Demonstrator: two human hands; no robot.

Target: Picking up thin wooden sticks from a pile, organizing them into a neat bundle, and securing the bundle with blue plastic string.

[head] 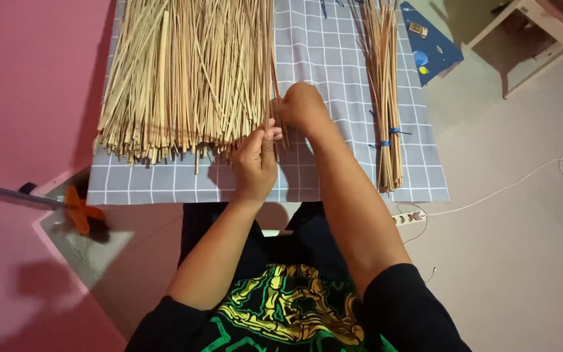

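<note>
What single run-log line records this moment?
left hand: pinching strips | right hand: on pile edge | loose strip pile: on checked cloth | tied bundle: right, apart

The wide heap of pale tan straw strips (187,72) and the thin tied bundle of tan strips (384,85) both run off the picture's edge at 12 o'clock, so their far ends cannot be seen. The right hand (302,107) hides its own fingertips behind its knuckles, so its grip cannot be told. The grey checked cloth surface (324,58) is cut off at 12 o'clock too.
</note>
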